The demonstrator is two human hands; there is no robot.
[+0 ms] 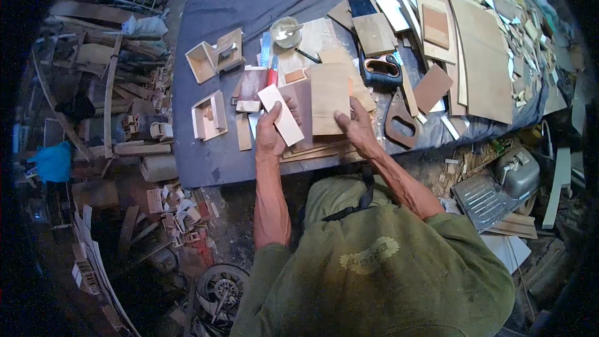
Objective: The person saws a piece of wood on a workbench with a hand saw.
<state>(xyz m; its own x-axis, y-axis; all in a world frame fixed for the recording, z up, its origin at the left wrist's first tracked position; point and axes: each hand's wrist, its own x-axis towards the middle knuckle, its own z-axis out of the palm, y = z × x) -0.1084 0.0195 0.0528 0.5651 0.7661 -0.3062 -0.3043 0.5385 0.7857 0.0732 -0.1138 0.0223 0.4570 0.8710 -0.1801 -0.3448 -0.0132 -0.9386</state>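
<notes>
My left hand (pixel 274 126) is closed round a small pale wooden strip (pixel 281 114), held at a slant over the front of the table. To its right, my right hand (pixel 357 123) pinches the lower right edge of a flat tan wooden board (pixel 331 103). Behind the strip lie a clamp-like block (pixel 253 82) and a red-handled tool (pixel 273 72). A round bowl of white paste (pixel 286 32) with a stick in it stands farther back, near a black pen (pixel 307 55).
Small wooden boxes (pixel 209 116) stand at the table's left. A black-handled saw (pixel 382 70), a wooden-handled saw (pixel 401 122) and stacked boards (pixel 480 56) lie to the right. Scrap wood covers the far right; a metal sink (pixel 493 190) is on the floor.
</notes>
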